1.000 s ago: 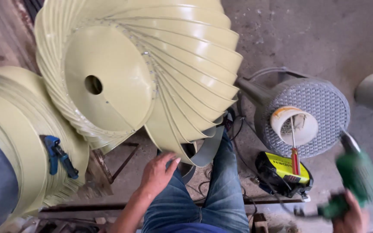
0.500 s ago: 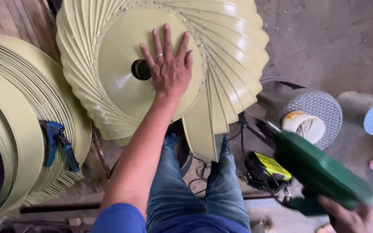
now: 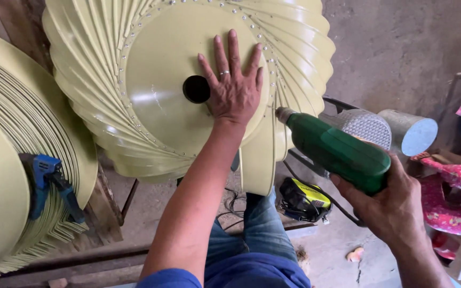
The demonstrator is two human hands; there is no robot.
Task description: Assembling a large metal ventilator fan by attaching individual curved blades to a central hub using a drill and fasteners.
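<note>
Against the pale yellow top disc point(image 3: 156, 69) of the turbine ventilator point(image 3: 188, 85), the left hand point(image 3: 233, 88) lies flat with its fingers spread wide, gripping nothing, its palm pressed just beside the dark centre hole point(image 3: 196, 89). A ring sits on one finger. The ventilator stands tilted toward the camera, its curved vanes point(image 3: 294, 58) fanning out around the disc and a line of small rivets point(image 3: 134, 32) running along the disc's rim. Beside the ventilator's lower vanes, the right hand point(image 3: 388, 205) is closed around the grip of a green power drill point(image 3: 337, 149), whose chuck points at the vanes and sits very near them; whether it touches cannot be told. On the other side of the ventilator lies a stack of pale yellow curved blades point(image 3: 22, 149), with a blue clamp point(image 3: 49, 184) fastened on it. Below the ventilator, past the person's blue jeans point(image 3: 257, 234), a yellow and black tool point(image 3: 305, 198) rests on the floor. Behind the drill stand a perforated metal stool point(image 3: 366, 125) and a grey metal cylinder point(image 3: 412, 133).
</note>
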